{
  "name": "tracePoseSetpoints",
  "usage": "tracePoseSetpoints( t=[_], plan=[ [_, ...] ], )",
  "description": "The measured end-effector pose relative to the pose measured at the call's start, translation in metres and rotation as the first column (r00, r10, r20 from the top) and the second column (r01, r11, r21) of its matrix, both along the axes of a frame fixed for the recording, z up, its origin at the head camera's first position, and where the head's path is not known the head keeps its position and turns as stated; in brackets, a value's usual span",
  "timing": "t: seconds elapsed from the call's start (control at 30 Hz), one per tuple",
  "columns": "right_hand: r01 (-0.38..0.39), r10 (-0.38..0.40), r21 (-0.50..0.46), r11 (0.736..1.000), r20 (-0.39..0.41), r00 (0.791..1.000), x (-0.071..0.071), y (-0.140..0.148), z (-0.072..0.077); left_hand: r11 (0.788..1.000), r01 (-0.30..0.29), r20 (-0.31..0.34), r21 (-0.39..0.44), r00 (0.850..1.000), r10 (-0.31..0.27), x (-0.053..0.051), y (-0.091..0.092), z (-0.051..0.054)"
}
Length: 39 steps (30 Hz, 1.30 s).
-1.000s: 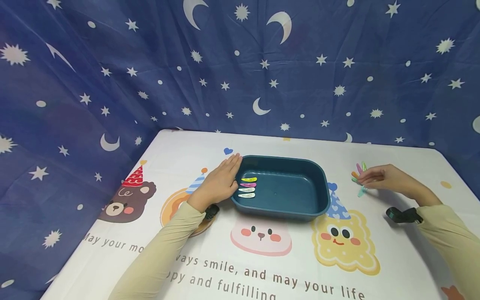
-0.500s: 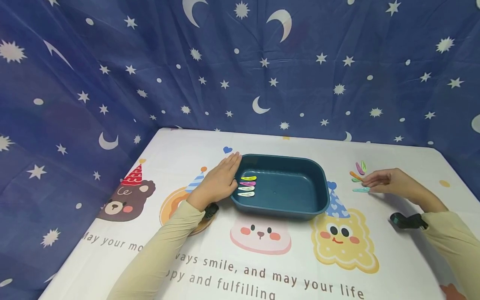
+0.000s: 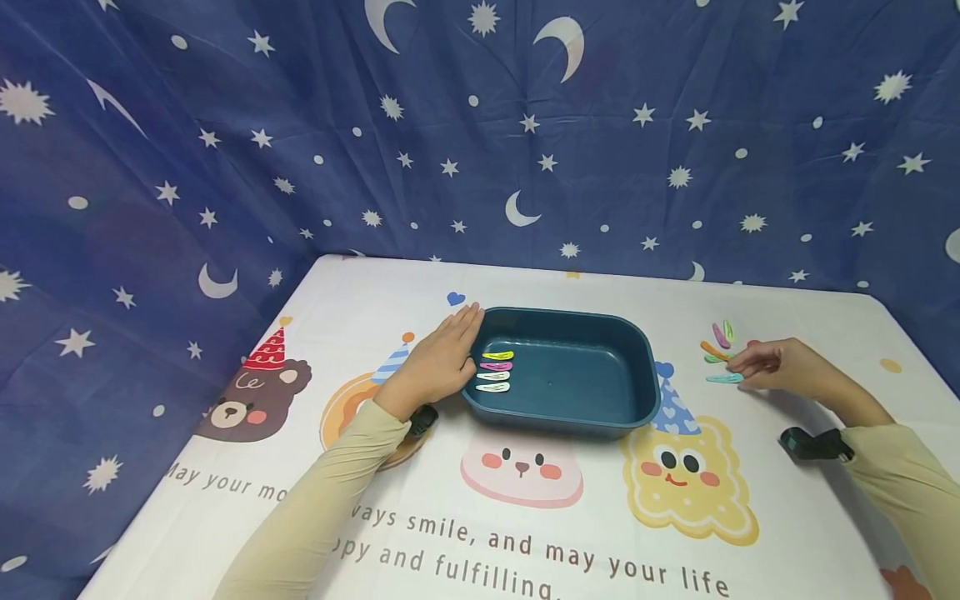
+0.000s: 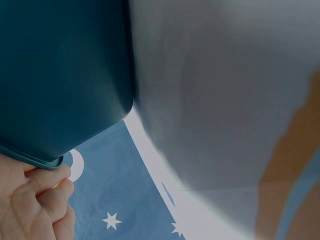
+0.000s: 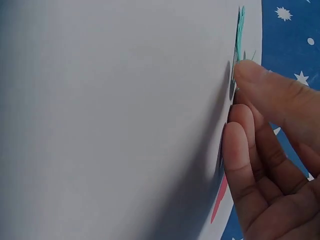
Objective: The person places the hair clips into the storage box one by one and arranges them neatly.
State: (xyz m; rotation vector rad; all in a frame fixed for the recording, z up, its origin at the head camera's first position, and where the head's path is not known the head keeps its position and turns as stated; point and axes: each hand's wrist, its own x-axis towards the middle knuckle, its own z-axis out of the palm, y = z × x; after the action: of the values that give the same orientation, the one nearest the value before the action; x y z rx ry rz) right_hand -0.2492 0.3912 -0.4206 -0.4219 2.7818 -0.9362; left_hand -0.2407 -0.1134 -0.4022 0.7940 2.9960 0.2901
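Observation:
My left hand [image 3: 435, 362] rests with extended fingers against the left rim of a dark teal tub [image 3: 577, 421]. In the left wrist view its fingers [image 4: 47, 192] lie by the tub's rim. Inside, at the left, several hair clips lie in a column: yellow [image 3: 498, 356], pink [image 3: 497, 367] and white [image 3: 493, 387]. At the right, my right hand [image 3: 787, 367] pinches the right end of a turquoise clip [image 3: 723, 379], also between thumb and finger in the right wrist view [image 5: 240, 35]. Orange [image 3: 711, 349] and green [image 3: 716, 359] clips lie by the fingertips.
Behind the right fingers lie a pink clip [image 3: 721, 336] and a light green clip [image 3: 728, 331]; something red [image 3: 752, 342] shows beside the knuckles. A printed white cloth [image 3: 630, 567] covers the table, and a blue starry curtain [image 3: 420, 183] stands behind and left.
My right hand has moved slightly right and back from over the clips, uncovering the orange one. The turquoise clip has turned from slanting to nearly level. The left hand and tub stay put.

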Motion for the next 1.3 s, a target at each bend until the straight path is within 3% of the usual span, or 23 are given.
tracePoseSetpoints(
  t=[0.47, 1.3],
  plan=[
    [-0.015, 0.018, 0.092, 0.996, -0.035, 0.999, -0.0017, -0.0045, 0.0003, 1.000, -0.001, 0.000, 0.006, 1.000, 0.001, -0.0001, 0.0001, -0.0003],
    [-0.034, 0.041, 0.078, 0.996, -0.091, 0.995, -0.0001, 0.0002, -0.0016, 1.000, -0.004, -0.004, 0.022, 1.000, 0.004, 0.0013, 0.0001, -0.0005]
  ],
)
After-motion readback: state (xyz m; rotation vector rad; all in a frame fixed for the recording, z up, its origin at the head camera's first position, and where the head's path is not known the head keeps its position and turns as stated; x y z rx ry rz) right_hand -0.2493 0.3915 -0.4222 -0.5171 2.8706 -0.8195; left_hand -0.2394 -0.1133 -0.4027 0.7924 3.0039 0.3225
